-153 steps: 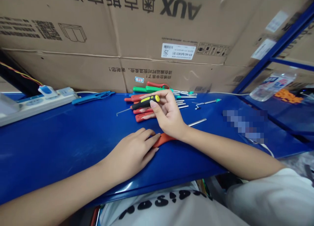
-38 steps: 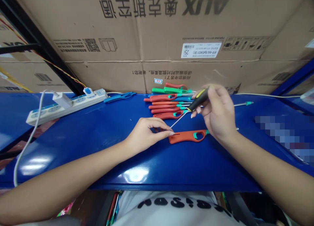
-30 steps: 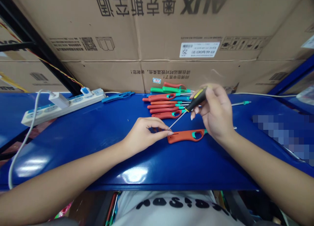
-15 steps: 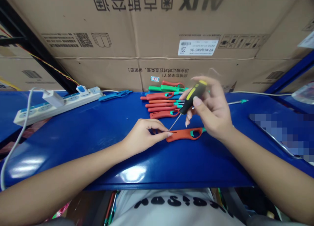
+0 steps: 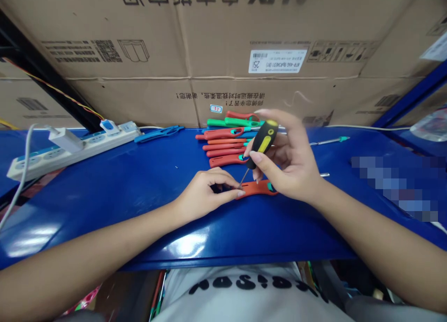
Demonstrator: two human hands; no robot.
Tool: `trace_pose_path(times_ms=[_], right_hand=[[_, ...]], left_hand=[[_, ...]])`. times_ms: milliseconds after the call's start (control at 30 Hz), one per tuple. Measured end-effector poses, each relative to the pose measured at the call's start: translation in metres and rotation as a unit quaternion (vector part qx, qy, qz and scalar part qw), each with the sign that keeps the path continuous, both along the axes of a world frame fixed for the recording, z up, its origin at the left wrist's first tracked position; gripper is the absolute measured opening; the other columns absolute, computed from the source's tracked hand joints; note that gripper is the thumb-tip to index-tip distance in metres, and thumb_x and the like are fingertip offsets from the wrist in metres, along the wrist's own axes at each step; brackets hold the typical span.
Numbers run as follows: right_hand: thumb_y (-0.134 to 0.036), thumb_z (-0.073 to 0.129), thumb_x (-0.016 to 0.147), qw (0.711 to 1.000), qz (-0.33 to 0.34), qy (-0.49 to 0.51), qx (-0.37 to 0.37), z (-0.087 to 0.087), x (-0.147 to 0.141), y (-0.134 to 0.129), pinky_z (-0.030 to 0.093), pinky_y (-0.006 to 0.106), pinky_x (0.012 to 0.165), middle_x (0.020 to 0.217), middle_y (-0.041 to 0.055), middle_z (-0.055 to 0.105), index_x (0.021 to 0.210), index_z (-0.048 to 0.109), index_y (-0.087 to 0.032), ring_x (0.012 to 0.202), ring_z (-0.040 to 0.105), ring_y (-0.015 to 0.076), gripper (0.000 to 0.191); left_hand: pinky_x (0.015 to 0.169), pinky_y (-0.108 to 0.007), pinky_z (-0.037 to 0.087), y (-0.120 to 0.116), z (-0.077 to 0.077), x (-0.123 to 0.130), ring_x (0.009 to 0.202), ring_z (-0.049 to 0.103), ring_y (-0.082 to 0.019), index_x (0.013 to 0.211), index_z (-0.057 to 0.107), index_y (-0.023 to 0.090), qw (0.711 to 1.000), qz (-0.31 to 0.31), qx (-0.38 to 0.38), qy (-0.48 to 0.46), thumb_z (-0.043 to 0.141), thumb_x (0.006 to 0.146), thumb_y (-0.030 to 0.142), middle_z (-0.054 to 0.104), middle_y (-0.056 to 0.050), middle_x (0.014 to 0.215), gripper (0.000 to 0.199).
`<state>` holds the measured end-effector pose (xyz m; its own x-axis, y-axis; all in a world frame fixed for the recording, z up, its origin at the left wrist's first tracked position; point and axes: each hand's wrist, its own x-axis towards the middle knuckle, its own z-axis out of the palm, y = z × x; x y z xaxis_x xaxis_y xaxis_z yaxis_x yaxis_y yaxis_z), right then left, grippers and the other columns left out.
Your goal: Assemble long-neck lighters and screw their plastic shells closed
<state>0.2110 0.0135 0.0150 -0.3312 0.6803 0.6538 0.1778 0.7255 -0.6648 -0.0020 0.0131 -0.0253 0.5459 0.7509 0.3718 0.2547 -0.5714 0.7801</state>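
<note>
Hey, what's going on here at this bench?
A person is working with both hands at a blue metal bench. The right hand holds a small screwdriver with a black-and-yellow handle, its thin shaft angled down so the tip reaches one end of an orange plastic handle. The left hand has its fingers on that same end, pinning it to the bench. Behind them lies a row of similar orange and green handles.
</note>
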Motion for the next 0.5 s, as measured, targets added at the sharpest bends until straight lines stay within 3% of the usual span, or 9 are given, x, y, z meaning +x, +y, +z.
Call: trace_pose_path(times_ms=[167,500], right_hand=[[-0.026,0.065,0.093,1.000,-0.004,-0.005,0.015,-0.0029,-0.0004,0.0027,0.065,0.027,0.060,0.150,0.0072,0.049,0.143,0.038,-0.036,0.113,0.068,0.0241,0.058],[-0.024,0.065,0.094,1.000,-0.004,-0.020,0.017,-0.0019,0.0016,0.0014,0.066,0.029,0.067,0.150,0.0063,0.050,0.144,0.038,-0.037,0.115,0.068,0.0240,0.059]], left_hand=[[0.105,-0.040,0.048,0.0054,-0.0044,-0.0038,0.115,0.064,-0.024,0.122,0.069,0.018,0.994,-0.003,0.083,0.071,0.086,0.076,0.036,0.073,-0.007,0.119,0.052],[0.101,-0.039,0.050,0.0083,-0.0067,-0.0048,0.109,0.066,-0.023,0.123,0.068,0.016,0.987,-0.049,0.104,0.109,0.076,0.084,0.024,0.074,-0.009,0.116,0.041]])
